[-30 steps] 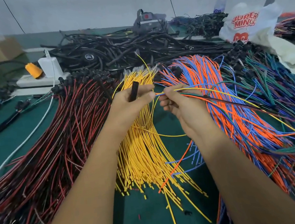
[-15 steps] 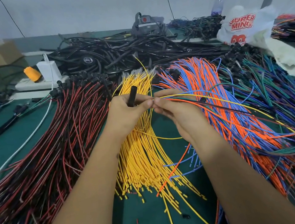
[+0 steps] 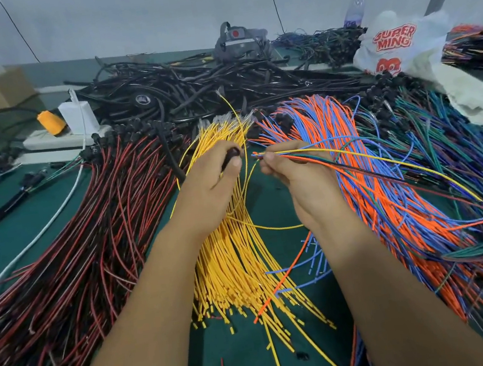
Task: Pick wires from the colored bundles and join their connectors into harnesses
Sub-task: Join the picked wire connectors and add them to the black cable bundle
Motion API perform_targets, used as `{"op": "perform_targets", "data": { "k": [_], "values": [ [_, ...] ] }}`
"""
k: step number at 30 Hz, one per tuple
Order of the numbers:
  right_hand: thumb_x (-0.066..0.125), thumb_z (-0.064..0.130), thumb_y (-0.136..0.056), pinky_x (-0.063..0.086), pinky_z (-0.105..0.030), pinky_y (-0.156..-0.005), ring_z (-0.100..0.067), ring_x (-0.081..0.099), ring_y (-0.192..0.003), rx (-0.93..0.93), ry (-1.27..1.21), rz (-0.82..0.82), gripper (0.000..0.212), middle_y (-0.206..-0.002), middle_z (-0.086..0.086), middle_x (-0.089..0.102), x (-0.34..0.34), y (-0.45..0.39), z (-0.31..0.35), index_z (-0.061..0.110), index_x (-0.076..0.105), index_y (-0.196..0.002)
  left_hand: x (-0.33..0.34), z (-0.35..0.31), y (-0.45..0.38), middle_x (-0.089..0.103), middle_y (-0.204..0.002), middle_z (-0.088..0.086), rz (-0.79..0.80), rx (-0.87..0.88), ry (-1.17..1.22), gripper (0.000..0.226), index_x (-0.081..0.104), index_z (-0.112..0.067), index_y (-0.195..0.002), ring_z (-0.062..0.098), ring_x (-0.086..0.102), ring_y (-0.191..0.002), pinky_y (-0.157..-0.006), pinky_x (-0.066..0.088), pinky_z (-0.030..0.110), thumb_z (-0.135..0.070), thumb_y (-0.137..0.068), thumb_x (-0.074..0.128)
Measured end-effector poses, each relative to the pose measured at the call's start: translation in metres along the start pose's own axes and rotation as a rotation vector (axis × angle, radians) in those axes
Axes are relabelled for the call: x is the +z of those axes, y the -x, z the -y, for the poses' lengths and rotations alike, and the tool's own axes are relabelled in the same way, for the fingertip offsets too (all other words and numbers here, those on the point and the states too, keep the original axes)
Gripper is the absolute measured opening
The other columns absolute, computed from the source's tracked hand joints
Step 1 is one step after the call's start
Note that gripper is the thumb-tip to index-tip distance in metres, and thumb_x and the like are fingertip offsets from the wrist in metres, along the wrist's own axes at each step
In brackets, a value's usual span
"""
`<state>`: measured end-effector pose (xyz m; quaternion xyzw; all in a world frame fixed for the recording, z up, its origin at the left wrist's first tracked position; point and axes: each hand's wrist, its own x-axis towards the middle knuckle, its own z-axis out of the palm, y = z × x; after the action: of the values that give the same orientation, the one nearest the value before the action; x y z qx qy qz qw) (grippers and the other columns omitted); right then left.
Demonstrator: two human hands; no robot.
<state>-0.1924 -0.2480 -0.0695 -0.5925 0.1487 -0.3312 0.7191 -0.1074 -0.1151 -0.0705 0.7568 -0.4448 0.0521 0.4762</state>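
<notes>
My left hand (image 3: 210, 183) grips a short black tube (image 3: 229, 158) between thumb and fingers, above the yellow wire bundle (image 3: 238, 262). My right hand (image 3: 295, 182) pinches a small bunch of picked wires (image 3: 352, 154), yellow, orange, blue, green and black, whose ends poke out toward the tube with a small gap between. The bunch trails off to the right over the orange and blue bundle (image 3: 365, 186). A red and black bundle (image 3: 84, 247) lies to the left, a green and blue bundle (image 3: 448, 139) to the right.
A heap of black cables (image 3: 192, 88) fills the back of the green table (image 3: 247, 361). A power strip with a white charger (image 3: 78, 117) and an orange plug sits back left. A white plastic bag (image 3: 396, 42) and a bottle stand back right; cardboard boxes lie far left.
My hands have drawn slightly apart, so the wire ends and the black tube no longer meet. The left hand has turned and the tube now lies lower in its grip.
</notes>
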Motion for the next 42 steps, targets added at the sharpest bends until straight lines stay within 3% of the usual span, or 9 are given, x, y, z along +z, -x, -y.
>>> {"op": "perform_targets", "data": {
  "k": [4,9,13,19,22,25,34,39,42],
  "values": [
    [0.063,-0.005,-0.087,0.052,-0.020,-0.070,-0.015,0.064,-0.069,-0.003,-0.045,0.054,0.011,-0.071,-0.006,0.067,0.001,0.001,0.001,0.006,0.066,-0.085,0.003,0.003,0.000,0.053,-0.084,-0.016,0.039,0.049,-0.238,0.020,0.058,-0.023,-0.115,0.014,0.052,-0.084,-0.066,0.038,0.030,-0.028,-0.099,0.047],
    [0.060,-0.005,-0.088,0.051,-0.018,-0.067,-0.010,0.064,-0.064,0.007,-0.094,0.048,0.013,-0.066,0.002,0.067,0.002,0.000,0.002,0.006,0.064,-0.084,0.001,-0.003,-0.002,0.054,-0.095,0.004,-0.075,0.129,-0.523,0.031,0.061,-0.019,-0.123,0.026,0.051,-0.093,-0.077,0.039,0.041,-0.029,-0.097,0.046],
    [0.060,-0.007,-0.088,0.053,-0.020,-0.070,-0.011,0.065,-0.065,0.015,-0.105,0.039,0.015,-0.065,0.002,0.068,0.003,0.001,0.002,0.006,0.065,-0.081,0.006,0.005,0.000,0.053,-0.089,-0.006,0.085,-0.005,-0.348,0.021,0.057,-0.018,-0.113,0.021,0.052,-0.089,-0.072,0.042,0.039,-0.028,-0.100,0.044],
    [0.058,-0.008,-0.088,0.052,-0.018,-0.066,-0.009,0.064,-0.064,0.055,-0.190,0.084,0.017,-0.066,0.002,0.067,0.006,0.004,0.003,0.005,0.064,-0.079,0.007,0.007,-0.001,0.057,-0.075,-0.013,0.056,-0.112,0.013,0.013,0.064,-0.022,-0.105,0.004,0.048,-0.065,-0.061,0.037,0.027,-0.021,-0.096,0.054],
    [0.058,-0.009,-0.088,0.053,-0.018,-0.067,-0.009,0.064,-0.066,0.081,-0.227,0.080,0.016,-0.068,0.001,0.067,0.008,0.005,0.002,0.005,0.063,-0.081,0.007,0.002,-0.001,0.060,-0.078,-0.015,0.062,-0.086,0.051,0.017,0.066,-0.021,-0.108,-0.003,0.051,-0.068,-0.063,0.037,0.018,-0.016,-0.095,0.056],
    [0.057,-0.010,-0.088,0.053,-0.018,-0.065,-0.009,0.065,-0.064,0.095,-0.271,0.052,0.020,-0.067,0.001,0.068,0.009,0.004,0.003,0.006,0.064,-0.078,0.007,-0.002,0.000,0.065,-0.085,-0.007,0.067,-0.084,0.082,0.019,0.067,-0.017,-0.110,0.004,0.054,-0.075,-0.069,0.042,0.024,-0.015,-0.095,0.057],
    [0.061,-0.006,-0.088,0.053,-0.017,-0.069,-0.009,0.067,-0.067,0.119,-0.164,0.061,0.012,-0.069,0.002,0.069,0.007,0.004,0.000,0.005,0.064,-0.084,0.008,-0.001,0.000,0.052,-0.062,-0.021,0.074,-0.095,0.110,0.013,0.066,-0.016,-0.100,-0.002,0.044,-0.057,-0.054,0.031,0.014,-0.018,-0.097,0.054],
    [0.065,0.001,-0.084,0.054,-0.032,-0.081,-0.015,0.066,-0.075,0.022,0.047,0.062,0.013,-0.077,-0.005,0.071,0.006,0.004,-0.002,0.012,0.068,-0.078,0.008,-0.004,-0.001,0.061,-0.098,0.001,0.057,-0.081,0.020,0.024,0.065,-0.015,-0.117,0.012,0.054,-0.094,-0.085,0.043,0.033,-0.021,-0.098,0.051],
    [0.069,0.013,-0.076,0.055,-0.039,-0.084,-0.014,0.067,-0.073,-0.021,0.164,0.042,0.010,-0.078,-0.006,0.072,0.006,0.005,-0.004,0.022,0.069,-0.071,0.008,-0.002,-0.002,0.056,-0.099,-0.001,0.028,-0.047,-0.121,0.027,0.063,-0.017,-0.122,0.021,0.050,-0.104,-0.095,0.038,0.043,-0.023,-0.098,0.051]
  ]
}}
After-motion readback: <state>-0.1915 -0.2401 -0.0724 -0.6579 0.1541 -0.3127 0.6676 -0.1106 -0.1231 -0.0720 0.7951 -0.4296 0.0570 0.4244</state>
